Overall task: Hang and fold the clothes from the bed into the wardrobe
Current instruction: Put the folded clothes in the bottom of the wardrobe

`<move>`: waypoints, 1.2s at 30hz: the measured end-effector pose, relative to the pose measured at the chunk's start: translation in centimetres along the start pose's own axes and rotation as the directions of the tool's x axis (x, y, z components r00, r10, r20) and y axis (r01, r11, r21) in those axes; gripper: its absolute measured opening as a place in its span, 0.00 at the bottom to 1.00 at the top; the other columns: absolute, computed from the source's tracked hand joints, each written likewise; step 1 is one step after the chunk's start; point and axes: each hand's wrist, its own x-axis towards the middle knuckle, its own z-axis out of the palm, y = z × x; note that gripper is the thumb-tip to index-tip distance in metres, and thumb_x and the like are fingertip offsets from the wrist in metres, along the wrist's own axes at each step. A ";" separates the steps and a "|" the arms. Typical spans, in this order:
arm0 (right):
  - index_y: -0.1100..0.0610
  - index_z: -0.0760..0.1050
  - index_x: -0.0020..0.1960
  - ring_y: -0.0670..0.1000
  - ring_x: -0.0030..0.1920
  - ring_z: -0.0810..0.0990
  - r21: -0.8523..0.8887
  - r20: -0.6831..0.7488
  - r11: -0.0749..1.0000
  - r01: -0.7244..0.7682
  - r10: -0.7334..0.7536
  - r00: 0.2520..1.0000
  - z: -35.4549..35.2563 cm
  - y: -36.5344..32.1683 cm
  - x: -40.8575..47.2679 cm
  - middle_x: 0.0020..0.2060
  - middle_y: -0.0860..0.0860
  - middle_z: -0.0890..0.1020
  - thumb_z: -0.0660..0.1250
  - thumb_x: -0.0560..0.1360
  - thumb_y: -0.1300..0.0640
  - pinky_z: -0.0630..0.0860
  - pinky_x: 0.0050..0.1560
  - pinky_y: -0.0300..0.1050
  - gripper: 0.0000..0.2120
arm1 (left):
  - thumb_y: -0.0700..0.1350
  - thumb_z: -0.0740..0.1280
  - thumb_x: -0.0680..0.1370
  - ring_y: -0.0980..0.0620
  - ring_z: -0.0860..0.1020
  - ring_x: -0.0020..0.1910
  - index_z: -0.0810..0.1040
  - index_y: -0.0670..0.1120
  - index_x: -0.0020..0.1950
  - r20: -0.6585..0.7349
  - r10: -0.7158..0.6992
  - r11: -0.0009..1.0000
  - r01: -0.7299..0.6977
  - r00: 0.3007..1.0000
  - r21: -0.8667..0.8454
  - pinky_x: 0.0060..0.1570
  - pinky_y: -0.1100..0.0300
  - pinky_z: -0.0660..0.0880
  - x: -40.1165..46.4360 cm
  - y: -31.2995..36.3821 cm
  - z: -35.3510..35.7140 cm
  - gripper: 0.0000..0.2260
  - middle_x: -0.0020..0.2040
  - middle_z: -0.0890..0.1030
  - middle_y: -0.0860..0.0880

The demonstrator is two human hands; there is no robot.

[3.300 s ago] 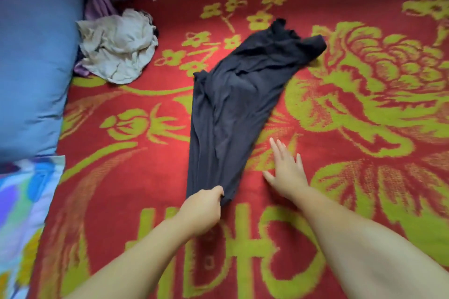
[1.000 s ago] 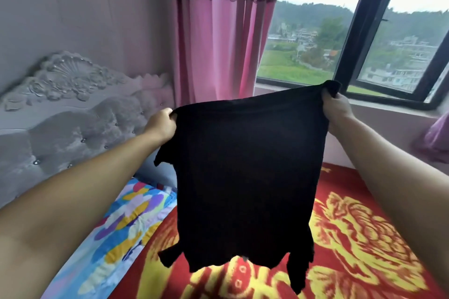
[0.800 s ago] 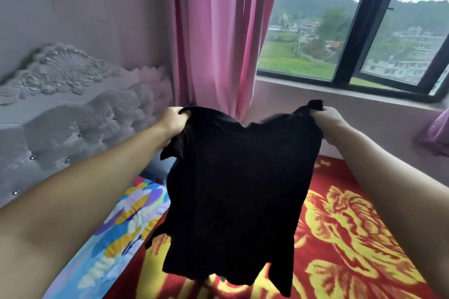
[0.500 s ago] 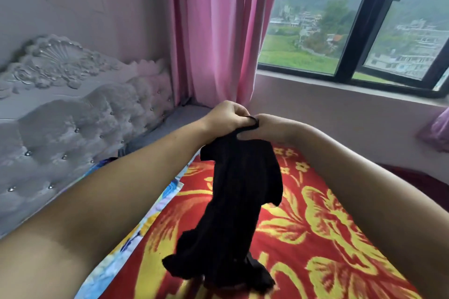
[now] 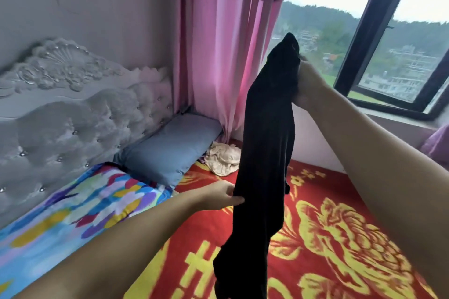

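Two hands, black garment (image 5: 264, 153) hanging between

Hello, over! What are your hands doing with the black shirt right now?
Right hand grips black shirt up top. Left hand pinches its side, lower down. Shirt hangs folded lengthwise over the bed. Nothing in the way.

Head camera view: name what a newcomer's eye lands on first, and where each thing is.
A long black garment hangs in the centre, held high by the right hand and pinched lower down by the left hand. Beneath it spreads a red and yellow blanket. A pink curtain hangs behind, beside the window.
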 end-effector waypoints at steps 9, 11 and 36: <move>0.52 0.59 0.76 0.49 0.65 0.70 -0.919 0.132 0.387 -0.080 0.490 0.861 -8.0 2.3 -1.9 0.64 0.50 0.71 0.64 0.78 0.63 0.66 0.61 0.42 0.29 | 0.38 0.58 0.81 0.63 0.68 0.31 0.76 0.46 0.47 -0.605 0.005 0.965 -0.162 0.796 -0.206 0.30 0.71 0.66 0.5 5.0 -6.6 0.09 0.34 0.74 0.55; 0.46 0.49 0.78 0.42 0.67 0.65 -0.896 0.249 0.439 -0.075 0.634 0.732 -5.8 3.2 -3.4 0.66 0.43 0.66 0.66 0.78 0.60 0.63 0.64 0.37 0.37 | 0.39 0.60 0.81 0.65 0.71 0.30 0.77 0.47 0.43 -0.547 0.101 0.962 -0.223 0.831 -0.161 0.33 0.69 0.67 0.9 7.9 -7.1 0.10 0.34 0.75 0.56; 0.55 0.70 0.67 0.47 0.58 0.76 -0.923 0.215 0.379 0.061 0.379 0.900 -7.4 6.0 -4.5 0.57 0.48 0.78 0.70 0.75 0.55 0.70 0.55 0.33 0.22 | 0.42 0.64 0.67 0.57 0.71 0.29 0.76 0.48 0.33 -0.274 0.147 0.987 -0.123 0.951 0.103 0.31 0.64 0.68 -3.6 9.1 -14.9 0.04 0.28 0.73 0.56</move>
